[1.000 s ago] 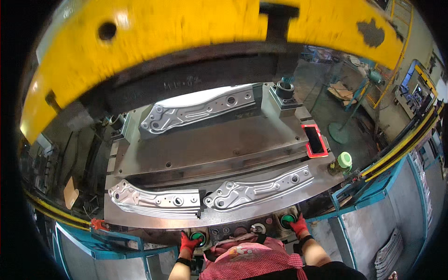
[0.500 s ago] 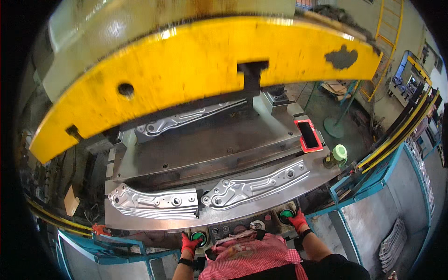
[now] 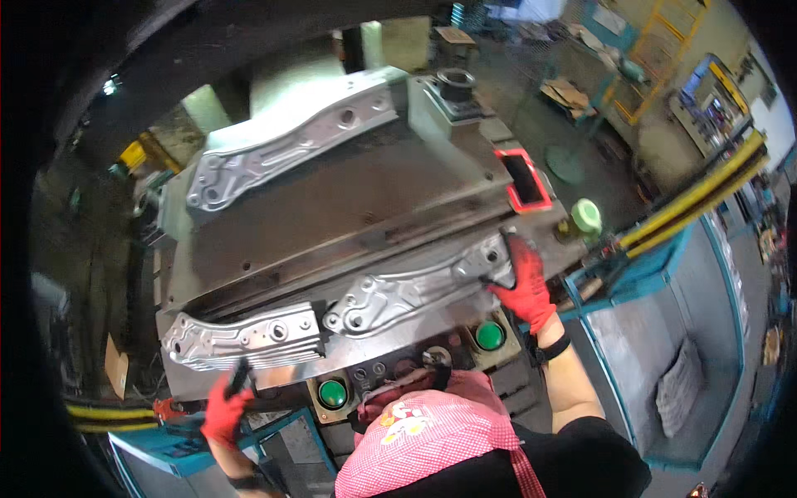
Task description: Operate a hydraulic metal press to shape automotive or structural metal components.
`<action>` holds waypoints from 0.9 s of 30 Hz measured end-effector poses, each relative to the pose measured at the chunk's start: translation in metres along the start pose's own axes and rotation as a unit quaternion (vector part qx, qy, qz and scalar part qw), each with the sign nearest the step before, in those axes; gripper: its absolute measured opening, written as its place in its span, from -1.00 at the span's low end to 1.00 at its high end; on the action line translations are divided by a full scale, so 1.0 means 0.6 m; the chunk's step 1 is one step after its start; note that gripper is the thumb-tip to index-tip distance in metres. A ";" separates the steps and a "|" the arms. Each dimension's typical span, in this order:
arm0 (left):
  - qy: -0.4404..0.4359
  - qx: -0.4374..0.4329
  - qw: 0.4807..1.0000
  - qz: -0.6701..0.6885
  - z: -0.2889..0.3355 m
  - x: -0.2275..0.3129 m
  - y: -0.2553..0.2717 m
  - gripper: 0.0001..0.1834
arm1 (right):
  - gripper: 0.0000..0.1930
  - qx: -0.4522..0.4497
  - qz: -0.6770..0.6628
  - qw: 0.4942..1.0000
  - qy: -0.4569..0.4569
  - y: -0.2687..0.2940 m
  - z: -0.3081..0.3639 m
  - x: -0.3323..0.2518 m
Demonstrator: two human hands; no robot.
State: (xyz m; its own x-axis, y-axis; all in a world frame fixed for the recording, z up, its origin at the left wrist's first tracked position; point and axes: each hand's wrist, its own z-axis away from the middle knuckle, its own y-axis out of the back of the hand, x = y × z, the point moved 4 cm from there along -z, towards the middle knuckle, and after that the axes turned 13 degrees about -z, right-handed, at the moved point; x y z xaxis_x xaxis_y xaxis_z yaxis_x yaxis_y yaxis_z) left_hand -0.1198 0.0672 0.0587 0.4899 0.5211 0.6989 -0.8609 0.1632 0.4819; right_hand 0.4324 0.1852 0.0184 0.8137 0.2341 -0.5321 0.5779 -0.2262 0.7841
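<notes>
A single stamped metal panel (image 3: 415, 286), silvery with round holes and raised ribs, lies on the near ledge of the press table (image 3: 465, 311). At its right end is my right hand (image 3: 527, 286) in a red glove with dark fingers. The thumb is on its near edge and the fingers on its far edge. To the left lies a stack of similar panels (image 3: 241, 334). Just in front of that stack, my left hand (image 3: 228, 407), also red-gloved, is smeared by motion; its dark fingers point toward the stack's near edge. I cannot tell whether it touches anything.
Another panel (image 3: 299, 141) sits on the die at the back. Two green buttons (image 3: 332, 393) flank the near control panel. A red-cased phone (image 3: 525, 180) and a green-capped bottle (image 3: 585, 217) stand at the right. Blue-framed bins (image 3: 639, 349) are beside the table.
Both hands have left the buttons: the right has reached up to the single panel's right end, the left has moved left toward the stack. The yellow press ram has risen, uncovering the back panel.
</notes>
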 end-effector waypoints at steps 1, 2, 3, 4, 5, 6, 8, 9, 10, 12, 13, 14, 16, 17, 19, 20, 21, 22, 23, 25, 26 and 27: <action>-0.105 0.067 0.992 -0.018 -0.016 0.072 0.018 -0.33 | 0.00 -0.067 -0.015 0.996 0.053 -0.022 -0.028 -0.025; -0.148 0.085 0.982 -0.079 -0.033 0.149 0.026 -0.33 | 0.03 -0.135 -0.028 0.985 0.108 -0.048 -0.052 -0.052; -0.252 0.130 0.946 -0.157 -0.061 0.232 0.025 -0.33 | 0.11 -0.195 0.037 0.976 0.087 -0.080 -0.061 -0.052; -0.311 0.159 0.914 -0.205 -0.087 0.293 0.026 -0.33 | 0.12 -0.223 0.036 0.969 0.104 -0.105 -0.068 -0.056; -0.341 0.233 0.845 -0.340 -0.110 0.348 0.030 -0.31 | 0.13 -0.248 0.040 0.961 0.119 -0.121 -0.072 -0.059; -0.372 0.244 0.798 -0.407 -0.138 0.397 0.026 -0.27 | 0.14 -0.274 0.047 0.951 0.133 -0.137 -0.075 -0.062; -0.377 0.312 0.698 -0.523 -0.206 0.464 0.018 -0.27 | 0.15 -0.277 0.045 0.952 0.122 -0.145 -0.080 -0.077; -0.385 0.355 0.664 -0.534 -0.236 0.482 0.015 -0.27 | 0.15 -0.253 0.020 0.957 0.140 -0.149 -0.078 -0.082; -0.403 0.391 0.629 -0.537 -0.272 0.500 0.003 -0.27 | 0.15 -0.250 0.020 0.957 0.143 -0.145 -0.080 -0.085; -0.420 0.426 0.624 -0.504 -0.359 0.508 -0.025 -0.35 | 0.15 -0.251 0.018 0.957 0.143 -0.142 -0.082 -0.087; -0.394 0.415 0.640 -0.513 -0.373 0.524 -0.033 -0.38 | 0.16 -0.247 0.019 0.959 0.141 -0.141 -0.083 -0.088; -0.367 0.405 0.654 -0.523 -0.383 0.537 -0.038 -0.42 | 0.16 -0.245 0.019 0.958 0.145 -0.141 -0.088 -0.084; -0.322 0.379 0.679 -0.540 -0.398 0.548 -0.029 -0.53 | 0.16 -0.250 0.016 0.957 0.148 -0.144 -0.085 -0.083; -0.315 0.348 0.674 -0.570 -0.407 0.558 -0.015 -0.53 | 0.14 -0.255 0.004 0.955 0.151 -0.146 -0.091 -0.090; -0.324 0.322 0.651 -0.607 -0.386 0.559 -0.008 -0.55 | 0.11 -0.249 -0.009 0.956 0.153 -0.147 -0.089 -0.084; -0.327 0.333 0.629 -0.622 -0.343 0.556 0.000 -0.56 | 0.09 -0.252 -0.026 0.953 0.164 -0.156 -0.091 -0.085; -0.371 0.362 0.607 -0.602 -0.313 0.537 0.014 -0.57 | 0.06 -0.241 -0.018 0.951 0.191 -0.160 -0.092 -0.092; -0.414 0.386 0.583 -0.583 -0.283 0.517 0.024 -0.57 | 0.07 -0.221 -0.047 0.951 0.209 -0.173 -0.079 -0.061; -0.428 0.363 0.597 -0.573 -0.267 0.506 0.032 -0.58 | 0.08 -0.218 -0.059 0.957 0.184 -0.176 -0.071 -0.038; -0.418 0.320 0.626 -0.575 -0.211 0.468 0.064 -0.57 | 0.08 -0.223 -0.049 0.958 0.175 -0.167 -0.076 -0.061; -0.397 0.299 0.636 -0.590 -0.189 0.430 0.087 -0.56 | 0.08 -0.225 -0.023 0.956 0.190 -0.156 -0.085 -0.085; -0.375 0.271 0.664 -0.588 -0.166 0.394 0.111 -0.57 | 0.08 -0.207 -0.019 0.957 0.201 -0.161 -0.079 -0.080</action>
State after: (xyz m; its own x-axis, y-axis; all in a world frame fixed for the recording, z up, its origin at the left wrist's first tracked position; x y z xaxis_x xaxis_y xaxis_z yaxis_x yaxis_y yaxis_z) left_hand -0.0749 0.2847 0.2030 0.8847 -0.2966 -0.3597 0.2524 -0.3439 0.9044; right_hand 0.3345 0.2408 -0.0167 0.6547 0.5983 -0.4620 0.4646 0.1638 0.8703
